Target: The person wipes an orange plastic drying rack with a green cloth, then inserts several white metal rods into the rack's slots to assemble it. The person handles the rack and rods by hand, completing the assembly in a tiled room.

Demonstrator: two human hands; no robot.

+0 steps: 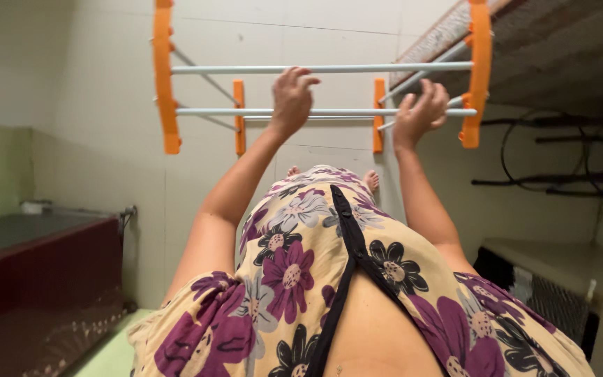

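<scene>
A folding drying rack [164, 77] with orange plastic end pieces and pale metal rods stands on the tiled floor in front of me. My left hand [291, 98] lies over the middle rod [211, 111], its fingers curling up to the upper rod [246, 69]. My right hand [420, 112] grips the middle rod near the right inner orange bracket [379, 115]. Both arms reach forward over my flowered dress [294, 258]. My bare toes [371, 180] show just below the rack.
A dark maroon cabinet [36, 279] stands at the left with a green mat [109, 356] beside it. At the upper right is a rough stone shelf [560, 49], with black cables [546, 178] below it. A low ledge with a mesh panel [560, 293] sits at the right.
</scene>
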